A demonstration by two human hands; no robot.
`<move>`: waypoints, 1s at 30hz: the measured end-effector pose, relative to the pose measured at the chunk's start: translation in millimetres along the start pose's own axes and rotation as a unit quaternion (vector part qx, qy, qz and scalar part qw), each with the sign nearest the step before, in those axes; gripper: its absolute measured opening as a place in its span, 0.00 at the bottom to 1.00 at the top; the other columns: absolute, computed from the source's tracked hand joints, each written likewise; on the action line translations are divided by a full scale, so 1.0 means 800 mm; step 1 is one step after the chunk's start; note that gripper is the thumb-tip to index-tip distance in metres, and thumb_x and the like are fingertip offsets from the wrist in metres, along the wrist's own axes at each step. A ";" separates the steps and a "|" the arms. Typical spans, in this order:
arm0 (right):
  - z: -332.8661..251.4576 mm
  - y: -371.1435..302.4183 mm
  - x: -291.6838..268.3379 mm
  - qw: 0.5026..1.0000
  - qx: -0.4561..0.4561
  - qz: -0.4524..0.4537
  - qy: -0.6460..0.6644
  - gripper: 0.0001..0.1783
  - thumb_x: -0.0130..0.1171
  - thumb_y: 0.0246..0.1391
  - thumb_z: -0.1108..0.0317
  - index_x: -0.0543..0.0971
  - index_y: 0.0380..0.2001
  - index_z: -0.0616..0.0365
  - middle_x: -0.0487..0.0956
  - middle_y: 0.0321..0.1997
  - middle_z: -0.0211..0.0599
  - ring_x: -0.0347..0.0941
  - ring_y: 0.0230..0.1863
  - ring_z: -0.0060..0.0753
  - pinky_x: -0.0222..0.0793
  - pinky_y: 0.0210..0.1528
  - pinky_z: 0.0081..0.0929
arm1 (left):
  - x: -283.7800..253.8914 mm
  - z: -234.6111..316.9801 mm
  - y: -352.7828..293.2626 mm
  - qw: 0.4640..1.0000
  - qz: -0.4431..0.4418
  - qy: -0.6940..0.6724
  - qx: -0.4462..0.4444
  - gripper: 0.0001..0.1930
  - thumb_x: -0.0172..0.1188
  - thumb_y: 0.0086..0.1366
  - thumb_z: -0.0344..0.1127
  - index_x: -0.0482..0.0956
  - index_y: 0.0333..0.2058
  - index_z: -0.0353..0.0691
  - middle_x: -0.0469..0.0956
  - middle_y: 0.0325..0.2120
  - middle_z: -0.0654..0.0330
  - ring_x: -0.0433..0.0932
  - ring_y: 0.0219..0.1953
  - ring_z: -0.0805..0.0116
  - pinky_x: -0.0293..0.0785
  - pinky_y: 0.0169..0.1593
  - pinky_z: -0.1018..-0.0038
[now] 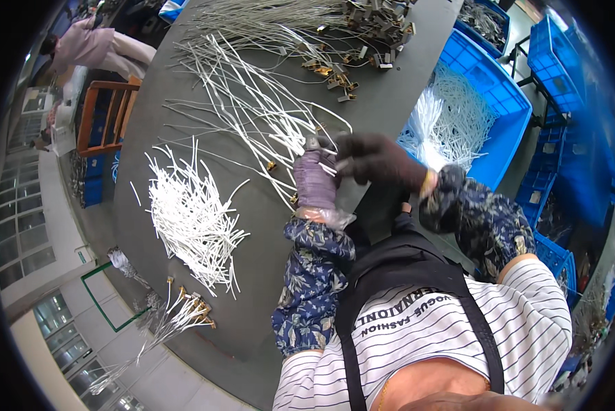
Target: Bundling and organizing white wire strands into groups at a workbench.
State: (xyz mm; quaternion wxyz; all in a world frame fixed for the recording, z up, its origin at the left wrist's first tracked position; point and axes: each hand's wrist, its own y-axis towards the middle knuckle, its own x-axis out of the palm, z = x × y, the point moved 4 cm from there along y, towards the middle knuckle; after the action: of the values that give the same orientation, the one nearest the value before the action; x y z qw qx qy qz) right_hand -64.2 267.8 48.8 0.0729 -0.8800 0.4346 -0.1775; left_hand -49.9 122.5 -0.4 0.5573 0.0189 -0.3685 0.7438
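My left hand (315, 179), in a purple glove, is closed around a few short white tubes (329, 168) over the dark table. Against its fingertips lies a bundle of white tubes (288, 137), and long wires with white sleeves (242, 109) fan out beyond it. My right hand (379, 161), in a dark brown glove, is beside the left one with its fingers pointing at it. Motion smears those fingers, so their grip cannot be made out. Small brass-coloured end pieces (272, 166) sit on wires near the left hand.
A pile of cut white tubes (194, 222) lies on the table (266, 246) at left. Wires with metal blocks (376, 27) cover its far end; finished-looking wires (177, 315) hang over the left edge. A blue crate (502, 127) of tubes stands at right. A wooden chair (91, 123) and a person (91, 48) are far left.
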 end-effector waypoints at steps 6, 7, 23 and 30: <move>0.089 -0.168 -0.025 0.998 -0.028 0.022 -0.044 0.09 0.64 0.46 0.70 0.76 0.31 0.61 0.75 0.27 0.31 0.70 0.33 0.22 0.66 0.35 0.25 | -0.006 -0.034 0.049 0.942 -0.068 -0.304 -0.126 0.11 0.50 0.67 0.45 0.73 0.30 0.47 0.70 0.23 0.65 0.61 0.19 0.72 0.62 0.24 0.75; 0.118 -0.206 -0.045 0.990 0.090 0.107 0.011 0.09 0.64 0.46 0.70 0.76 0.31 0.60 0.74 0.26 0.31 0.69 0.30 0.21 0.65 0.32 0.25 | 0.009 -0.038 0.044 0.955 0.005 -0.283 -0.093 0.11 0.50 0.68 0.43 0.73 0.32 0.44 0.70 0.23 0.65 0.64 0.21 0.71 0.68 0.27 0.74; 0.280 -0.431 -0.123 0.873 0.414 0.247 -0.080 0.11 0.62 0.45 0.64 0.77 0.27 0.61 0.72 0.17 0.33 0.66 0.17 0.24 0.60 0.18 0.26 | -0.002 0.125 0.043 0.977 0.019 -0.096 0.189 0.12 0.48 0.69 0.40 0.70 0.45 0.40 0.78 0.39 0.48 0.80 0.36 0.56 0.82 0.37 0.63; 0.262 -0.415 -0.122 0.897 0.374 0.236 -0.028 0.09 0.62 0.46 0.66 0.76 0.24 0.60 0.70 0.16 0.31 0.65 0.16 0.23 0.59 0.17 0.24 | 0.002 0.108 0.023 0.977 -0.059 -0.088 0.185 0.12 0.54 0.66 0.46 0.74 0.36 0.44 0.80 0.35 0.55 0.81 0.33 0.64 0.81 0.35 0.70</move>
State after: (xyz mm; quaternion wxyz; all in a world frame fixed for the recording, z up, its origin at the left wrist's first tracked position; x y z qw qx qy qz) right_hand 205.3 542.5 -75.9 0.4487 -0.6643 0.5285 -0.2794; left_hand -98.8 72.5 53.4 0.5524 0.2089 -0.2707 0.7602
